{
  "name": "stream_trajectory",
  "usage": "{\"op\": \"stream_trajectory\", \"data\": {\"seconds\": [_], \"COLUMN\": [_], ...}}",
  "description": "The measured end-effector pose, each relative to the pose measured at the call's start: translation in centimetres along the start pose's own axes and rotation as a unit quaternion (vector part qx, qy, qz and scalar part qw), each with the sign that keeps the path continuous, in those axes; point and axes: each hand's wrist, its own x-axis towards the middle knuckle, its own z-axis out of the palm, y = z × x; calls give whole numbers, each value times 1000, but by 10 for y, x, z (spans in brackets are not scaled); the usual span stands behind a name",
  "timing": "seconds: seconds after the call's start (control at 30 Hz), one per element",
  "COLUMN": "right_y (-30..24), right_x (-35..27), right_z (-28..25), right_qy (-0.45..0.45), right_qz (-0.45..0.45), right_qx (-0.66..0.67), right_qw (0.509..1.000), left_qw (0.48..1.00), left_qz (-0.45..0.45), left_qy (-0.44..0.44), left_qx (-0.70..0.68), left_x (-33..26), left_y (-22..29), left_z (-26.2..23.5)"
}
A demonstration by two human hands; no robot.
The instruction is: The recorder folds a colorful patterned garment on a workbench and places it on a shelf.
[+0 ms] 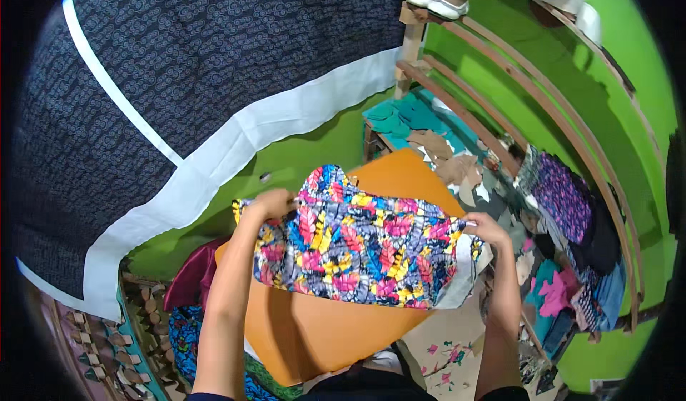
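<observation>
The left hand and right hand each grip an end of a flowered cloth, spread between them above the orange desk. Beyond, I see a dark curtain and, rightward, shoes on a wooden rack.

A single fisheye view, looking down from the head
It faces forward and steeply down, close above the left hand and right hand near mid-frame; forearms enter from the lower edge, and wooden rails at upper right, farther off, bow along the round rim of the frame.
</observation>
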Motion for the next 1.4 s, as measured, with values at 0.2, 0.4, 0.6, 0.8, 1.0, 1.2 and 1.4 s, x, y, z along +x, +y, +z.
{"op": "stream_trajectory", "data": {"seconds": [0.2,0.4,0.6,0.8,1.0,1.2,1.4], "right_y": [14,-17,1,37,-20,24,34], "right_x": [92,119,56,53,53,22,13], "right_z": [-11,126,210,144,195,189,134], "right_qy": [194,345,144,251,188,110,268], "right_qz": [-46,-113,-112,-23,-144,-150,-40], "right_qx": [-135,-182,-398,-449,-392,-382,-455], "right_qw": [970,914,899,857,889,906,848], "left_qw": [981,924,962,913,964,960,961], "left_qz": [-99,-17,-55,-259,-55,-82,-108], "left_qy": [132,373,259,305,257,263,252], "left_qx": [103,85,67,78,30,52,44], "left_x": [76,89,38,-24,1,-13,-58], "left_y": [9,91,128,72,137,129,71], "left_z": [12,104,187,200,202,225,221]}}
